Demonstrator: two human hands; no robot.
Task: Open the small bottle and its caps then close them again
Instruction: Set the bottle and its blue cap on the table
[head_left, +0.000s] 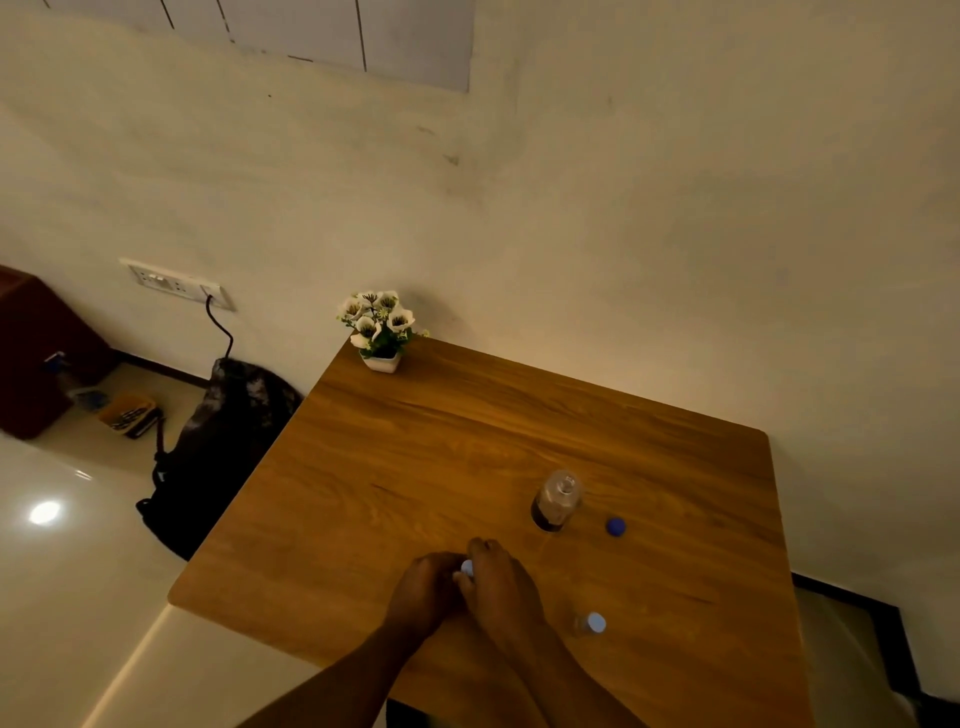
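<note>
- Both hands meet low over the near part of the brown wood-grain bench (415, 441). The left hand (423, 590) and the right hand (501, 592) are curled together around a tiny bottle with a pale blue-white cap (467, 567); only that cap peeks out between the fingers, so the exact pinch is hidden.
- Just to the right of the right hand, a second small clear bottle with a light blue cap (591, 623) rests on the bench, apart from both hands.
- Beyond the hands and a little to the right stands a taller clear plastic bottle with dark liquid at its bottom (555, 501), its mouth uncapped. A round dark blue cap (615, 526) lies just beside it, further right.
- Handling, as a judgement: the little bottle looks very light and smooth, so it could slip or spin. Best to clamp the body in the left hand and twist the cap with the right fingertips.
- The taller bottle, open and holding liquid, could spill if knocked.
</note>
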